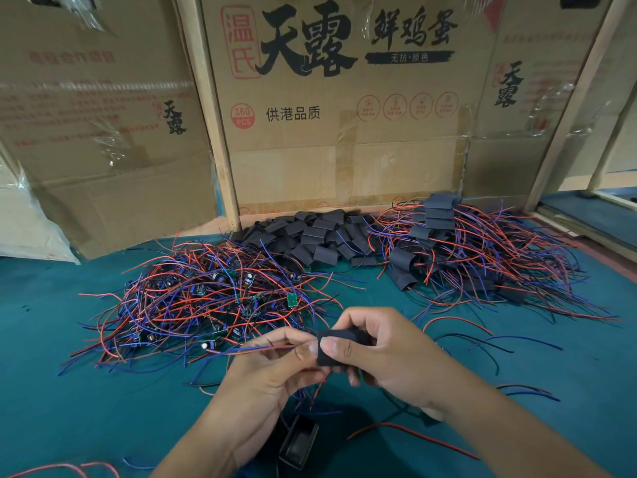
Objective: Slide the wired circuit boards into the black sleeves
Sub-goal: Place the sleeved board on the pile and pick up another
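Right hand [386, 353] fingers curl round a black sleeve [339, 346] above the desk's near edge; left hand [272, 370] pinches its red and blue wires [255, 348]. Green desk [69, 408], cardboard boxes [344, 98] behind.

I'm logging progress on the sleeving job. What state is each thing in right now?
left hand: pinches red and blue wires
right hand: grips a black sleeve
bare board pile: tangled, unsleeved
empty sleeve pile: loose heap by the cardboard box
sleeved pile: sleeves on, wires trailing
small black box: on the green table, near the left wrist
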Demonstrator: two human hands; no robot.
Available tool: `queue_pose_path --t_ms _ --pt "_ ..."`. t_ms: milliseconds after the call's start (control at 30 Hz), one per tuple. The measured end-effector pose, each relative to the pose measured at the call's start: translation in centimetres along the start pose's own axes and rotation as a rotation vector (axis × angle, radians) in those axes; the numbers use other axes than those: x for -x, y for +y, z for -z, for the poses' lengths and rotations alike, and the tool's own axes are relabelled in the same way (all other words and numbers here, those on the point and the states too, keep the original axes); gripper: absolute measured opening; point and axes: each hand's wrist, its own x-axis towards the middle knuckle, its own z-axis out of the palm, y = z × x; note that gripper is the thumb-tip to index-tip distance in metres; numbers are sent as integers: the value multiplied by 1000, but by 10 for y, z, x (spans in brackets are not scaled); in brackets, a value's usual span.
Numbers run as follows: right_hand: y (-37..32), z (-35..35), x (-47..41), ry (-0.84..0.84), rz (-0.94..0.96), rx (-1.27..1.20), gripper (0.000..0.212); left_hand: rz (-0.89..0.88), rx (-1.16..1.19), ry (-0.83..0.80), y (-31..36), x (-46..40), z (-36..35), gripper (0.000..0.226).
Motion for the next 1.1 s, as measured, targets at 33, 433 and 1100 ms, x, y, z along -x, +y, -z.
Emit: queue_pose_path --t_ms 33,433,1100 --pt "0 1 0 35 9 69 15 11 30 11 -1 -1 -1 22" --pt "-10 16 -3 0 444 809 33 24 201 119 -7 -6 -2 21" --pt "12 274 -148 593 -225 962 32 148 275 201 3 -15 -1 10"
